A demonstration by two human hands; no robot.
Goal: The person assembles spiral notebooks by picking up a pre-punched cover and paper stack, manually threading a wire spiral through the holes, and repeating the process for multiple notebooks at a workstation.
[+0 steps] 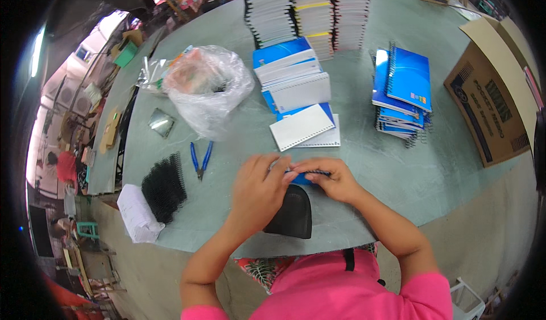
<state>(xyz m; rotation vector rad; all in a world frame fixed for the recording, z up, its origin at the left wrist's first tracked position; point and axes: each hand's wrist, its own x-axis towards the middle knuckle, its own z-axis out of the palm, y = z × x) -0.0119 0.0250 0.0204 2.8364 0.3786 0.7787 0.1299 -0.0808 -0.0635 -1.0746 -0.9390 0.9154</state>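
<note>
Just beyond the dark rounded pad (291, 216), my two hands meet over a small blue spiral notebook (301, 179). My right hand (336, 179) is closed on it, fingers along a black binding coil. Slightly smeared by motion, my left hand (256, 186) has its bent fingertips pressed at the other end of the same notebook, covering much of it. Ahead of the hands lie loose notebook blocks, the nearest a white punched page block (302, 128) on a blue cover. Left of my left hand are blue-handled pliers (201, 159) and a bundle of black coils (164, 187).
Tall stacks of notebooks (270, 13) stand at the back, with a pile of blue bound notebooks (408, 81) to the right. An open cardboard box (489, 104) is at the right edge. A clear plastic bag (207, 87) and crumpled white wrapping (138, 215) lie left.
</note>
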